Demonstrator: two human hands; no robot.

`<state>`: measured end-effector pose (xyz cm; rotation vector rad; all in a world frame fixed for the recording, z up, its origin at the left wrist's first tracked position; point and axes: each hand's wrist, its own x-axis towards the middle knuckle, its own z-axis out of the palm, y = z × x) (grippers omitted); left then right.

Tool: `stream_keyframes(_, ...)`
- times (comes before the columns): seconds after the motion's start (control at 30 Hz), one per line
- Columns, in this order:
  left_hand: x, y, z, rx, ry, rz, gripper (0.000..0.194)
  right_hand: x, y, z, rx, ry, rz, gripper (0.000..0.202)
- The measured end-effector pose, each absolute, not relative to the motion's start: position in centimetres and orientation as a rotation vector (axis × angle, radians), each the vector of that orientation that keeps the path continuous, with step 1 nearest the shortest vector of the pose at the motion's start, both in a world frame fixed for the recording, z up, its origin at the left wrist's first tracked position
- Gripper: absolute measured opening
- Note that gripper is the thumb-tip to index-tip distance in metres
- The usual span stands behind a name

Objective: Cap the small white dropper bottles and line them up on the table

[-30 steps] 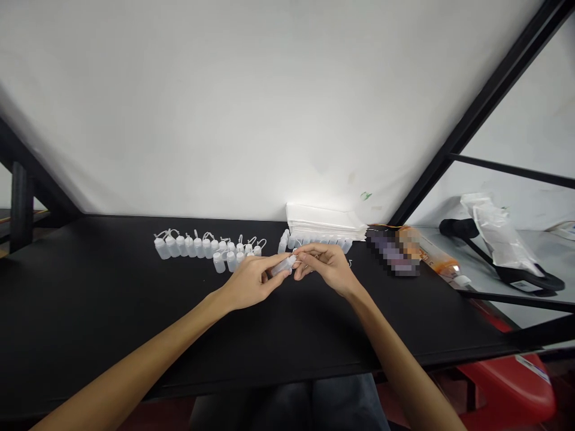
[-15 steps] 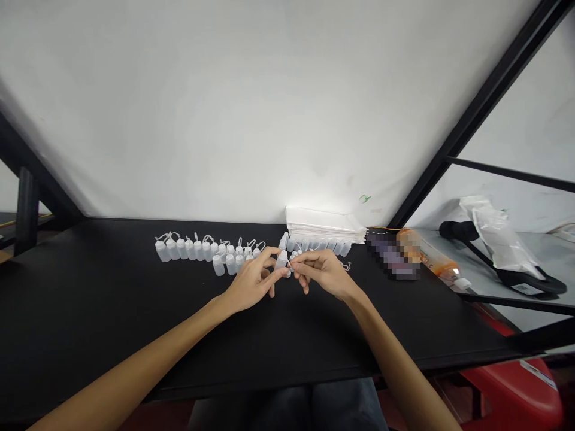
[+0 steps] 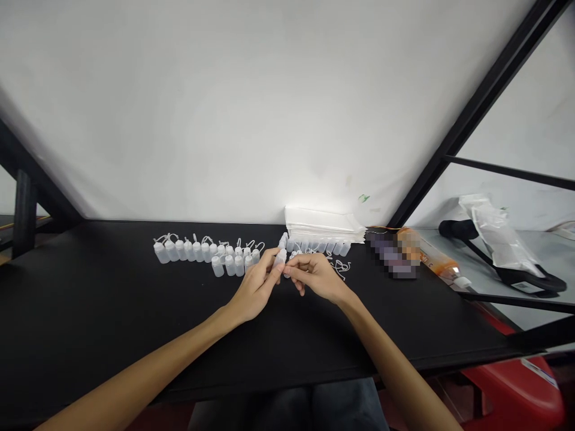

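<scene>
My left hand (image 3: 256, 284) is closed around a small translucent squeeze bottle (image 3: 281, 256) with a white cap, held upright above the table. Close against the bottle's right side, my right hand (image 3: 315, 275) makes a pinch with thumb and forefinger; what lies between those fingertips is too small to make out. Left of my hands stands a row of similar bottles (image 3: 197, 251), several with thin white loops at their tops, and a shorter row (image 3: 230, 265) sits in front. More bottles (image 3: 339, 246) and loose white loops (image 3: 342, 267) lie behind and beside my right hand.
A stack of flat white sheets or bags (image 3: 323, 224) rests against the wall. Farther right on the black table (image 3: 112, 323) are a blurred-out item (image 3: 390, 254) and an orange-labelled bottle (image 3: 433, 257). A black frame post (image 3: 449, 143) rises at right, above a red stool (image 3: 516, 395).
My left fingers have closed in more around the bottle, and both hands have shifted slightly left. More of the loose white loops shows beyond my right hand.
</scene>
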<state>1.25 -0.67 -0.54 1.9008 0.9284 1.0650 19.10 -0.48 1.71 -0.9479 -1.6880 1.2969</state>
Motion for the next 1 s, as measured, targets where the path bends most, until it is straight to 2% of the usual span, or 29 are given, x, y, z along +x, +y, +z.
stream_keyframes(0.27,1.1,-1.1,0.2,1.975,0.956,0.958,0.037,19.0,-0.3,0.8,-1.009,-1.809,1.251,0.035)
stream_keyframes(0.57,0.8,-0.4,0.6,2.128,1.094,1.029,0.032,20.4,0.0,1.4,-1.106,-1.832,1.182,0.037)
stream_keyframes(0.7,0.8,0.0,0.2,2.256,1.177,1.016,0.03,21.7,1.0,1.1,-1.17,-1.728,0.793,0.034)
stream_keyframes(0.83,1.0,0.2,-1.2,2.34,1.195,0.914,0.031,21.2,1.1,0.3,-1.259,-2.008,0.388,0.015)
stream_keyframes(1.0,1.1,0.1,-1.7,2.341,1.232,0.797,0.03,19.4,0.4,0.0,-1.413,-2.286,0.143,0.013)
